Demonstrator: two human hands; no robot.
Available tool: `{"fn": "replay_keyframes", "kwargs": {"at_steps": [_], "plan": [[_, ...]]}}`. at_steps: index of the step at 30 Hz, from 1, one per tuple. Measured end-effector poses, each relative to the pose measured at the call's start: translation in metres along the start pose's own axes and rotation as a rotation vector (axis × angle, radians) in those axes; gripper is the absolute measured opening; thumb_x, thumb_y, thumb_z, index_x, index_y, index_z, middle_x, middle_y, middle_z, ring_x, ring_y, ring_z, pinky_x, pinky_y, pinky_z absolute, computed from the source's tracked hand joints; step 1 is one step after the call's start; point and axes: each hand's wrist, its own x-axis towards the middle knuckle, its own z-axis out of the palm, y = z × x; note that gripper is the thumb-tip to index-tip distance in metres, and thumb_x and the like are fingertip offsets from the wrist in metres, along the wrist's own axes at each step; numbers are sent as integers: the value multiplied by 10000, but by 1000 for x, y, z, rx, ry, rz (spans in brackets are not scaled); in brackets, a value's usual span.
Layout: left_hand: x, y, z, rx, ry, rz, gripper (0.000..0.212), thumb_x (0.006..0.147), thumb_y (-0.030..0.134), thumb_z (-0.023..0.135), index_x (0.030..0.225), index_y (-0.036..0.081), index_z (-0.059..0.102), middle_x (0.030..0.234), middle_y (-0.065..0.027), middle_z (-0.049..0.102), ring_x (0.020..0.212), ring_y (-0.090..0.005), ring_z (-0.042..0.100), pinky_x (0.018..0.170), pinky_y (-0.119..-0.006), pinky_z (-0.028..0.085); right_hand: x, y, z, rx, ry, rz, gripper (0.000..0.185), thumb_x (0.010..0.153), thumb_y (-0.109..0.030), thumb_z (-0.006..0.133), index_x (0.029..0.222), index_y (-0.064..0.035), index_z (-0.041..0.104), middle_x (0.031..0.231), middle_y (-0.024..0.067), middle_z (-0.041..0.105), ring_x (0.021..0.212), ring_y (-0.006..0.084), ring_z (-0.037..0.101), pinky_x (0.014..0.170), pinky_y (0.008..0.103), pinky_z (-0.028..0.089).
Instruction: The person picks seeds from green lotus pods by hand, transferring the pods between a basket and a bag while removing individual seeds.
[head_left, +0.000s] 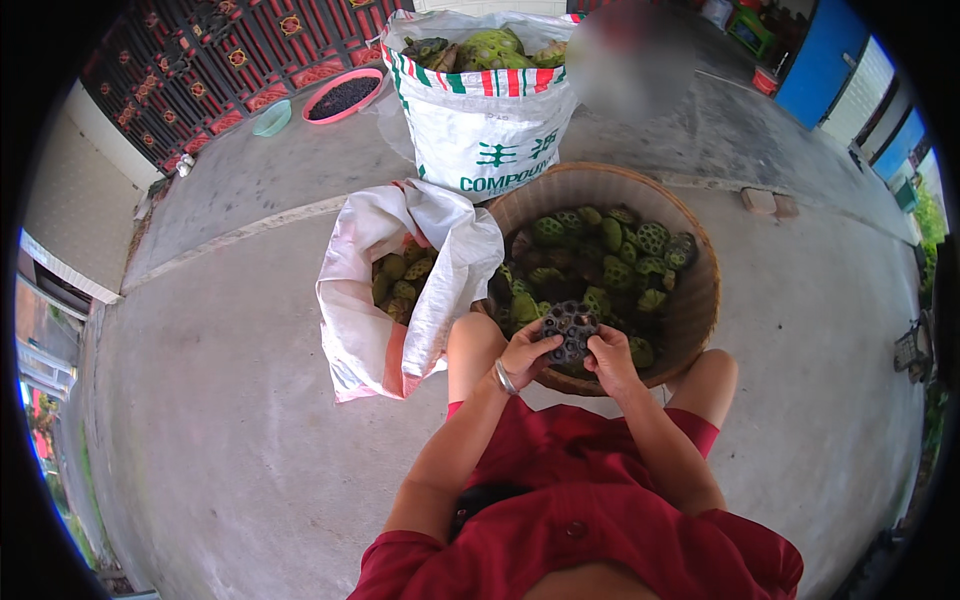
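Between my two hands is a dark, dried lotus seed pod (570, 332), its round holes facing up. My left hand (528, 351) grips its left edge with the thumb on top, and a silver bangle circles that wrist. My right hand (610, 355) pinches the right edge. Both hands are above the near side of a large round woven bamboo basket (686, 300), which holds many green and brownish lotus pods (618, 273). Left of the basket, an open white woven sack (364, 277) with a rolled-down rim contains more pods (405, 281).
Behind the basket stands a tall white printed sack (487, 124) filled with pods. A pink basin (346, 96) of small dark items and a green bowl (272, 118) lie near the metal gate (217, 67). Brick pieces (759, 201) rest on the concrete at right.
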Motion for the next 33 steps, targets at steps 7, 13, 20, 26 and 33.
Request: {"fn": "replay_keyframes", "kwargs": {"at_steps": [7, 13, 20, 26, 33], "plan": [[5, -4, -4, -1, 144, 138, 357, 751, -20, 616, 1079, 48, 492, 986, -63, 587, 894, -158, 579, 768, -295, 488, 6, 8, 8, -250, 184, -372, 87, 789, -110, 558, 798, -27, 532, 606, 9, 511, 488, 101, 467, 453, 232, 385], [9, -10, -14, 81, 200, 171, 372, 733, -18, 638, 1058, 55, 473, 956, -55, 585, 882, -152, 579, 737, -280, 497, -4, 0, 17, -851, 201, -477, 321, 738, -258, 682, 797, 8, 511, 575, 36, 489, 532, 95, 467, 497, 256, 396], [0, 2, 2, -22, 125, 92, 301, 766, -7, 605, 1042, 57, 502, 986, -57, 585, 907, -164, 570, 815, -312, 464, -3, -16, 1, -299, -95, -120, 232, 887, -243, 501, 782, -37, 525, 540, -3, 443, 402, 59, 384, 361, 214, 272], [8, -6, -7, 34, 117, 133, 291, 770, -4, 604, 1039, 60, 513, 992, -51, 584, 915, -159, 566, 808, -312, 466, 7, 5, -2, -653, -32, -573, 297, 810, -268, 617, 766, 4, 506, 551, -7, 447, 475, 51, 374, 419, 220, 304], [-2, 10, 6, -118, -32, 61, 272, 785, 15, 593, 1044, 71, 530, 1023, -47, 581, 940, -159, 555, 844, -318, 443, -8, -21, 11, -208, -172, -63, 292, 809, -266, 620, 764, -2, 503, 544, -9, 457, 421, 51, 370, 378, 206, 284]]}}
